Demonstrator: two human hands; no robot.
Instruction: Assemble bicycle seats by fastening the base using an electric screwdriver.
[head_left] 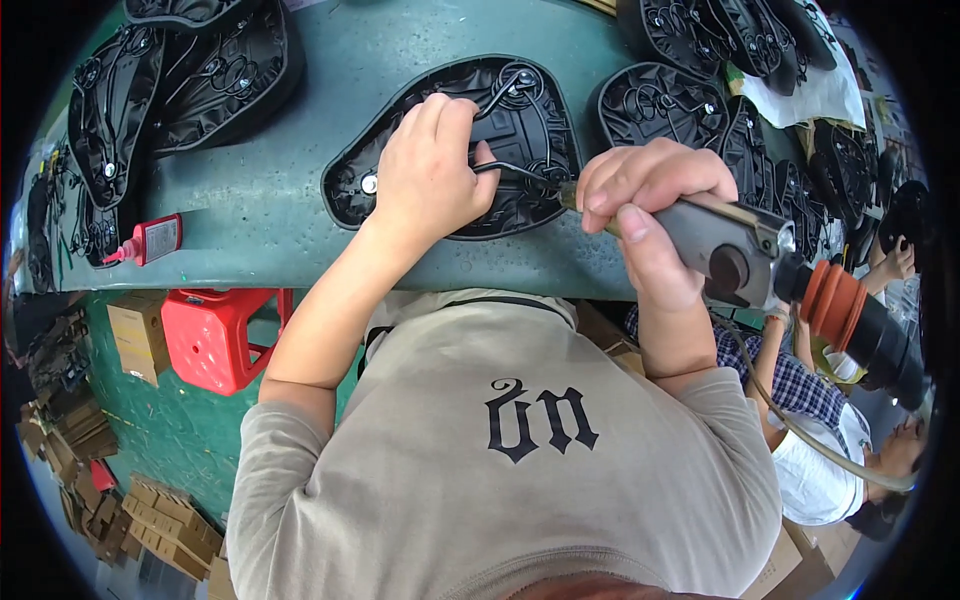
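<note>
Two hands: both busy on one black saddle base (455, 150), lying underside-up near the front edge of the green bench (270, 210)
Left hand (430, 175): pressed down on the base, fingers curled over its wire rails (520, 90), pinning rather than gripping
Right hand (645, 215): wrapped tight round a grey power driver (730, 250), tip at the rails
Nearby: more black saddle bases (180, 80) all around, plus a small red glue bottle (148, 241) off to the left
</note>
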